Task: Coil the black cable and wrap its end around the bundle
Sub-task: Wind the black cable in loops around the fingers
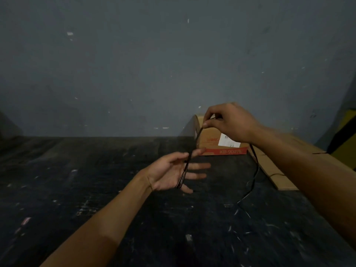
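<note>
Dim room, dark scuffed worktop (96, 189), grey wall behind.

Left hand (173, 170) is lying palm-up with fingers spread, and several loops of the black cable (196, 139) are hanging across the palm, between thumb and forefinger. Thumb is pressing lightly on the strands; the rest of the hand is loose. Judgement: it is serving as the form for the coil, spread so that new turns can drop on without the earlier ones slipping off.

Right hand (229, 122) is raised above and behind the left, pinching the cable between thumb and fingertips. From the pinch one run is arching down to the left hand; the other is passing behind the right wrist and trailing down to the worktop, where its thin tail is lying loose. Judgement: holding it high is keeping the feeding length taut and untwisted for the next turn.

Stage, as a guess: coiling is partway along, slack is still lying on the worktop, and the end is not yet wrapped around the bundle.

Containers: a cardboard box (223, 149) with a red printed band and a white label is standing against the wall behind the right hand. Its contents are not showing from this angle. A flat cardboard sheet (273, 170) is lying beside it, under the right forearm; the trailing cable is running along its edge.
</note>
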Available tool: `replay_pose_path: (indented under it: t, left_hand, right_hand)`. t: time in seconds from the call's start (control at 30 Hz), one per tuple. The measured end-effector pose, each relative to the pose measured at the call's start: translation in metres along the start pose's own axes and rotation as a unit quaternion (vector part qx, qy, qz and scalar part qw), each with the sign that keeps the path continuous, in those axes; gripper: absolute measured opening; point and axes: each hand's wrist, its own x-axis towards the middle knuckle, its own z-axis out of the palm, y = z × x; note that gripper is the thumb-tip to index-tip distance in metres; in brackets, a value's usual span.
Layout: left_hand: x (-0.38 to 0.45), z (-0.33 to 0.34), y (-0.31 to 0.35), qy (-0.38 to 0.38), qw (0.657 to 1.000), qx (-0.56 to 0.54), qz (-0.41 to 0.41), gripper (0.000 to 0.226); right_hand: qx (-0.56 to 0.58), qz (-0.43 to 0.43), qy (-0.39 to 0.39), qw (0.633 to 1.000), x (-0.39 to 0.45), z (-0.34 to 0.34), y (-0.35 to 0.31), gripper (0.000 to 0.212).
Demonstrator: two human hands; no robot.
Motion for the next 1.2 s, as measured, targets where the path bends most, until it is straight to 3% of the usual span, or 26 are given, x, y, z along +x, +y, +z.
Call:
replay_pose_path:
  t: [0.1,0.3,0.4,0.5,0.63,0.83,1.2]
  left_hand:
    - [-0.001,0.004,0.003,-0.021,1.0,-0.007,0.01,0.05]
    - [-0.001,0.02,0.014,-0.104,0.993,-0.016,0.056,0.051]
    - [0.0,0.026,0.019,-0.118,0.989,-0.036,0.087,0.05]
    - [0.001,0.027,0.026,-0.117,0.986,-0.052,0.11,0.05]
    - [0.002,0.02,0.034,-0.086,0.988,-0.055,0.119,0.051]
    - [0.001,0.006,0.037,-0.031,0.99,-0.057,0.127,0.052]
    - [-0.013,-0.024,0.03,0.095,0.992,0.0,0.085,0.05]
  right_hand:
    - [0.061,0.027,0.011,0.998,-0.003,0.02,0.022,0.006]
    - [0.183,0.025,-0.003,0.983,-0.02,0.074,0.051,0.016]
    - [0.343,0.011,-0.038,0.938,-0.044,0.106,0.048,0.021]
    - [0.443,0.107,-0.08,0.886,-0.065,0.14,0.03,0.023]
    - [0.438,0.173,-0.127,0.873,-0.084,0.166,0.002,0.031]
    - [0.374,0.112,-0.213,0.896,-0.101,0.161,-0.041,0.032]
    - [0.247,0.002,-0.19,0.95,-0.089,0.096,-0.068,0.02]
